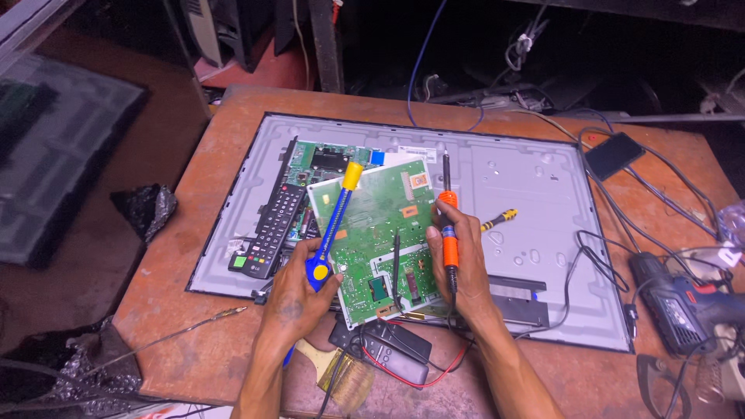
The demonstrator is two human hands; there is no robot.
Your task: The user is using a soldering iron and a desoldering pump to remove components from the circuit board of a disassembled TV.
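Note:
My left hand [299, 291] grips a blue and yellow desoldering pump [335, 213], its tip pointing up and away over a green circuit board [380, 233]. My right hand [459, 260] holds an orange-handled soldering iron [448, 225] with its dark tip pointing away, at the board's right edge. The green board lies tilted on the grey metal back of a flat screen panel [528, 209]. A black probe [396, 268] rests across the board near my right thumb.
A black remote control [273, 229] and a second green board [330, 159] lie left on the panel. A yellow-handled screwdriver [497, 219], a phone [613, 154], a power drill [679, 299], cables, a black meter [384, 345] and a brush [341, 372] surround it on the brown table [194, 326].

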